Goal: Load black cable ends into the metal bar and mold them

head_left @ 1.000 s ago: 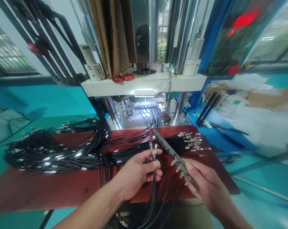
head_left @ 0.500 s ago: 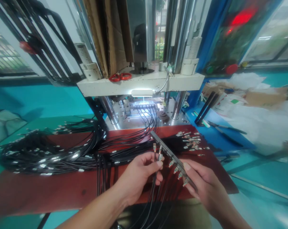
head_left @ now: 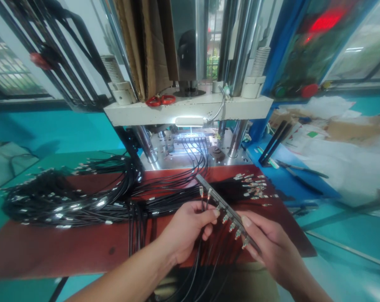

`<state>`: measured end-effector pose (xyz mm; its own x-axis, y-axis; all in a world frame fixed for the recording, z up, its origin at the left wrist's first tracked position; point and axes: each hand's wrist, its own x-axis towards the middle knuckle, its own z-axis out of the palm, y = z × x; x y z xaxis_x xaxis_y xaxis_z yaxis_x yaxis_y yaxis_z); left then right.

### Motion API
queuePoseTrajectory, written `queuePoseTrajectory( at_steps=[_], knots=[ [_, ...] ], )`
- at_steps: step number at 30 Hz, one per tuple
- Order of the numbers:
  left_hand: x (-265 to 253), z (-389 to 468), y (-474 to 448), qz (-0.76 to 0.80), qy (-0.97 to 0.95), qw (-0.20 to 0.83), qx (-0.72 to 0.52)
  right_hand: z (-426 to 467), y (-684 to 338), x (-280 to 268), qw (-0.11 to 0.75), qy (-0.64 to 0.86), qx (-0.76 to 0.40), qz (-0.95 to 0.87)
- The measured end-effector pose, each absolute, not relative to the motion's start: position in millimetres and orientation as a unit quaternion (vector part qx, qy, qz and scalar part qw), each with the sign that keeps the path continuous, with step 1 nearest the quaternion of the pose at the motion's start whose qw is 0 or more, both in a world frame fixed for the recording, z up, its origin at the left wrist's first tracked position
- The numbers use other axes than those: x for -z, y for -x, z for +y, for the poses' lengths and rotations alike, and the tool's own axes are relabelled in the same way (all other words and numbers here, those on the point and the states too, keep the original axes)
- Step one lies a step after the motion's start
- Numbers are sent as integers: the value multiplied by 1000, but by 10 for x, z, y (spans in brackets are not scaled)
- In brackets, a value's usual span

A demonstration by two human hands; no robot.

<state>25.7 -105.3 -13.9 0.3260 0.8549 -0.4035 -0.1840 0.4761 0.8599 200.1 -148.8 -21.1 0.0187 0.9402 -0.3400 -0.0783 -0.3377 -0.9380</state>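
Observation:
My right hand [head_left: 268, 239] grips the lower end of a dark metal bar [head_left: 223, 201], held slanted over the red board. Several crimped cable ends [head_left: 232, 226] sit along the bar's near edge, their black cables hanging down. My left hand [head_left: 191, 228] is closed in a pinch on black cables [head_left: 202, 209] with metal terminals. Two of these terminals [head_left: 205, 191] stick up above its fingers, beside the bar's upper part. The thumb and forefinger are at a further terminal against the bar's edge; whether it is seated there I cannot tell.
A large bundle of black cables [head_left: 67, 201] lies across the red board [head_left: 67, 256]. Behind stands a press [head_left: 190, 107] with a lit mould area holding cables [head_left: 191, 144]. Red-handled scissors [head_left: 160, 100] rest on its plate. Pliers [head_left: 300, 174] lie on the blue surface at right.
My left hand has moved slightly right, bringing the pinched terminal against the bar's edge. My right hand and the bar have stayed nearly in place; the view has shifted a little.

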Motion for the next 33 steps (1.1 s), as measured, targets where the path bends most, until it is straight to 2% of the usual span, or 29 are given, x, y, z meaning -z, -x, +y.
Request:
queuePoseTrajectory(
  at_steps=[11,18,22,26,33],
  knots=[
    [122,-973,-204,453,-360,751,-317,-1480,-2024,244,411,559,-551,-464],
    [109,-961,-199,455,-346,760,-310,-1472,-2125,192,339,538,-539,-552],
    [96,-979,-141,461,-354,753,-308,-1473,-2089,224,387,534,-571,-489],
    [81,-990,-32,464,-360,723,-365,-1471,-2047,220,431,554,-589,-399],
    [98,-1026,27,481,-363,719,-346,-1472,-2054,207,423,575,-567,-411]
  ],
)
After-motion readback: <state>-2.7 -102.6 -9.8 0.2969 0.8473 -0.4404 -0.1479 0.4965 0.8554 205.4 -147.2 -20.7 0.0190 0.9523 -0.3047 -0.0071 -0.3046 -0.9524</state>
